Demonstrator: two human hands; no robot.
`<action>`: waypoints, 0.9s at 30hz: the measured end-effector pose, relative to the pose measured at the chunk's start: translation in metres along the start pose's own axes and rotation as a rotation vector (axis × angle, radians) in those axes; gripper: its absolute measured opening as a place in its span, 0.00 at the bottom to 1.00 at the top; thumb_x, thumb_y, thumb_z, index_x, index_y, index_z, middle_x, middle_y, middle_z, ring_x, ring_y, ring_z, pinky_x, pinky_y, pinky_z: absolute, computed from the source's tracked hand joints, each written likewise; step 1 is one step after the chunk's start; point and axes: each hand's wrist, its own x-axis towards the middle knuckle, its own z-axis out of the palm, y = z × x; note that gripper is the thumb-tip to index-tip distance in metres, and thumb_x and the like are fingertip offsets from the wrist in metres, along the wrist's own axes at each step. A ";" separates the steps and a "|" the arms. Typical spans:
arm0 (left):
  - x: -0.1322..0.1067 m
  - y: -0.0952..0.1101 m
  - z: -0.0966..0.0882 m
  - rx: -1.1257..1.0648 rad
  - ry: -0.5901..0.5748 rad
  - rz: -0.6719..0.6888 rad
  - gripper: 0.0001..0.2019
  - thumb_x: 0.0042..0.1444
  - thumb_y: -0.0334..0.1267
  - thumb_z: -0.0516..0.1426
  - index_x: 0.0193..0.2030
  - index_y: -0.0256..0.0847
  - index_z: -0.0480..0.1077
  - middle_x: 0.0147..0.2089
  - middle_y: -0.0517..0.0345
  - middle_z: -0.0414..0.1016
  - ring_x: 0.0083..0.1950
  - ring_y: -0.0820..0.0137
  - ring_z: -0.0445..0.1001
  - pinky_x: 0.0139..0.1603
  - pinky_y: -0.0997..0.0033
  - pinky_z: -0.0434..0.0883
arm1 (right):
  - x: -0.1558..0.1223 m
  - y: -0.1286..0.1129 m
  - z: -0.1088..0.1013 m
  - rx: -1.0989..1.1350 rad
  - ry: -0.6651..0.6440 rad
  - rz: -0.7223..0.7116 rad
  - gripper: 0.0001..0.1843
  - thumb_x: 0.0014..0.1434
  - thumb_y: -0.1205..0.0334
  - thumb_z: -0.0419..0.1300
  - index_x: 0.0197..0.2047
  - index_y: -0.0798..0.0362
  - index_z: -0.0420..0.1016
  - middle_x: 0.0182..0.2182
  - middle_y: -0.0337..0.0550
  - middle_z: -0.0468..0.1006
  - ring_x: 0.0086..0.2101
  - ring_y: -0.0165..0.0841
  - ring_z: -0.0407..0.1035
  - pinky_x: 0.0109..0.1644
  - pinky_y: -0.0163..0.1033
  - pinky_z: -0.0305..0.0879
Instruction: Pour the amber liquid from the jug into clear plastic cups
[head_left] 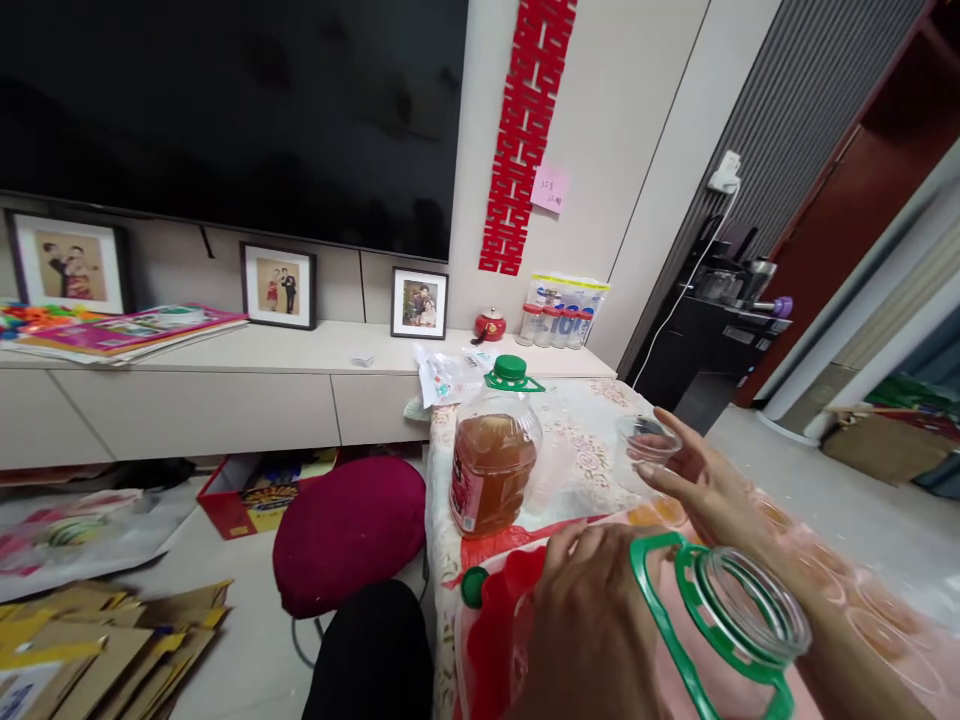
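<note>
My right hand (701,485) grips a clear plastic cup (637,460) between thumb and fingers, above the flowered tablecloth. My left hand (592,600) is bent against the side of an open clear plastic jug (757,600) with a green neck ring and carrying handle. Its fingertips are hidden, and part of the handle crosses in front of it. Beyond stands a second jug (495,465) of amber-brown liquid, with its green cap on. A loose green cap (473,587) lies by the red moulded tray (491,640), left of my left hand.
Several clear cups (885,630) stand along the table's right side. A plastic packet (454,375) lies at its far corner. A dark red round stool (352,535) is at the left, with cardboard envelopes (97,650) on the floor. Lidded jars (551,325) stand on the cabinet.
</note>
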 end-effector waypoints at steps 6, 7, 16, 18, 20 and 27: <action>0.004 -0.007 0.003 0.016 -0.009 0.032 0.19 0.49 0.51 0.64 0.48 0.52 0.79 0.42 0.52 0.81 0.54 0.49 0.79 0.65 0.41 0.74 | 0.019 0.031 0.053 0.014 -0.007 0.026 0.48 0.54 0.49 0.75 0.72 0.49 0.63 0.50 0.54 0.83 0.50 0.46 0.81 0.48 0.54 0.81; 0.004 -0.006 0.003 0.020 -0.013 0.036 0.19 0.49 0.50 0.65 0.49 0.52 0.79 0.42 0.53 0.81 0.54 0.49 0.79 0.65 0.41 0.74 | 0.021 0.034 0.060 0.012 0.001 0.034 0.49 0.54 0.48 0.75 0.73 0.50 0.62 0.51 0.55 0.82 0.51 0.46 0.80 0.50 0.55 0.80; 0.012 0.010 -0.006 0.019 -0.094 0.079 0.21 0.65 0.54 0.60 0.58 0.43 0.73 0.53 0.48 0.78 0.52 0.62 0.77 0.57 0.50 0.77 | 0.027 0.055 0.095 -0.020 0.027 0.116 0.54 0.52 0.46 0.73 0.76 0.51 0.56 0.58 0.58 0.79 0.61 0.49 0.71 0.63 0.62 0.66; 0.008 0.024 -0.018 0.013 -0.116 0.095 0.21 0.68 0.52 0.59 0.60 0.40 0.71 0.58 0.47 0.75 0.54 0.62 0.77 0.56 0.53 0.78 | 0.024 0.058 0.098 -0.034 0.017 0.136 0.54 0.50 0.46 0.73 0.74 0.53 0.59 0.59 0.60 0.78 0.62 0.50 0.70 0.63 0.61 0.65; 0.004 0.036 -0.030 0.009 -0.123 0.105 0.21 0.68 0.50 0.59 0.61 0.40 0.70 0.59 0.47 0.74 0.55 0.62 0.76 0.56 0.53 0.78 | 0.022 0.061 0.100 -0.051 0.006 0.158 0.54 0.49 0.45 0.73 0.74 0.55 0.60 0.60 0.62 0.77 0.63 0.52 0.69 0.63 0.61 0.65; 0.003 0.048 -0.036 -0.022 -0.107 0.124 0.21 0.68 0.49 0.59 0.62 0.40 0.69 0.60 0.47 0.73 0.56 0.61 0.76 0.57 0.52 0.78 | 0.019 0.060 0.096 -0.114 -0.022 0.160 0.63 0.45 0.44 0.74 0.78 0.49 0.52 0.69 0.62 0.67 0.67 0.53 0.64 0.64 0.60 0.64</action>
